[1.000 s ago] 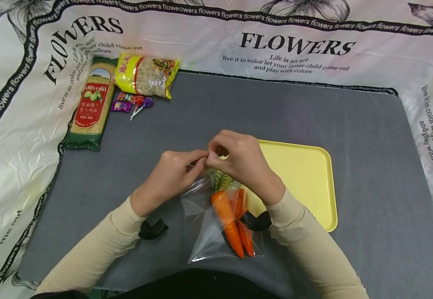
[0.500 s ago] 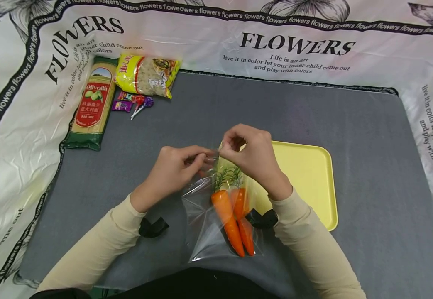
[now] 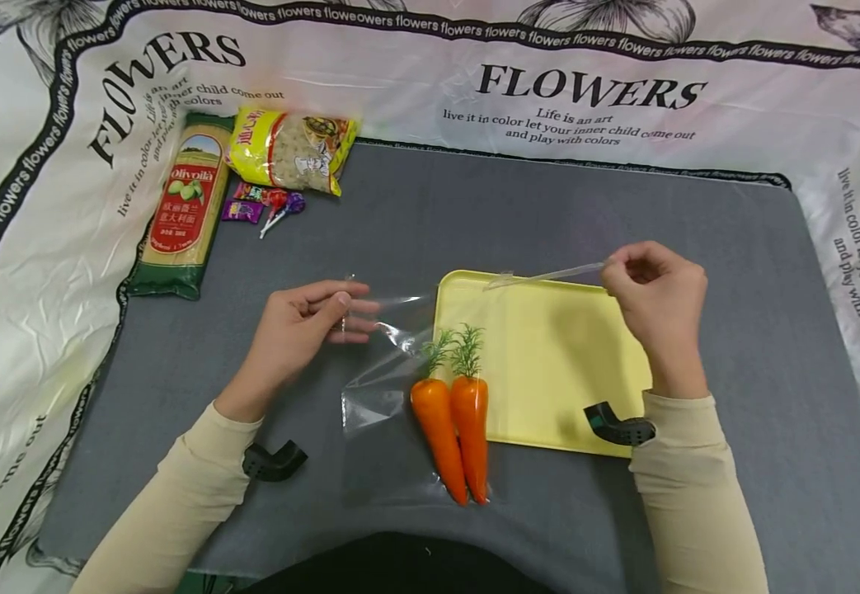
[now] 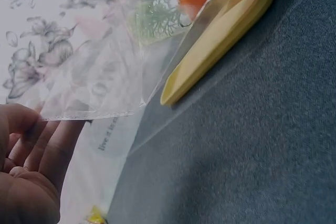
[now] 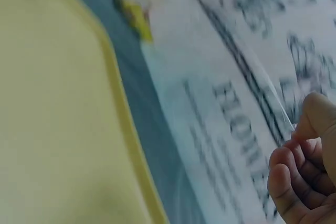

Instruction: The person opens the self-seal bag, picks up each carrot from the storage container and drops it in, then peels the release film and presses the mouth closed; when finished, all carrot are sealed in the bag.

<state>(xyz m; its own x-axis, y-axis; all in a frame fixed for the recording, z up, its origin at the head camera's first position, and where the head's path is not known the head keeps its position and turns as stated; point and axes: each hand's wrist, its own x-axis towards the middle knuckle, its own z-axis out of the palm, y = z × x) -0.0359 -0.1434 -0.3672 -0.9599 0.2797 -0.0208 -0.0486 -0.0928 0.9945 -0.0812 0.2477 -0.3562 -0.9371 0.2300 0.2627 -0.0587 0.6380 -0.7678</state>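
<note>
The grey surface (image 3: 756,330) was bordered, beyond the tray and to both sides of it, by a white printed sheet (image 3: 370,82). On that surface the yellow tray (image 3: 570,412) was set flat, its left side partly overlapped by a clear bag (image 3: 373,462). A pasta packet (image 3: 180,206) was laid well to the left of the tray and mostly beyond it, slanted; touching its upper end, a yellow packet (image 3: 292,153) was placed left of and beyond the tray.

By the left hand (image 3: 289,330), left of the tray, the bag's edge was pinched between thumb and forefinger, the other fingers held out loosely. By the right hand (image 3: 660,313), over the tray's far right corner, a thin clear strip (image 3: 556,274) was pinched, the remaining fingers curled in.

Inside the bag, at the tray's left side, two carrots (image 3: 439,421) were laid side by side, touching. Their leafy ends were directed away from the person, their tips toward the person and past the tray's near edge; the long axes were slanted slightly rightward toward the tips. Lollipops (image 3: 281,206) and a purple sweet (image 3: 242,211) were grouped left of and beyond the tray. The strip was stretched across the tray's far edge; whether it was joined to the bag could not be told.
</note>
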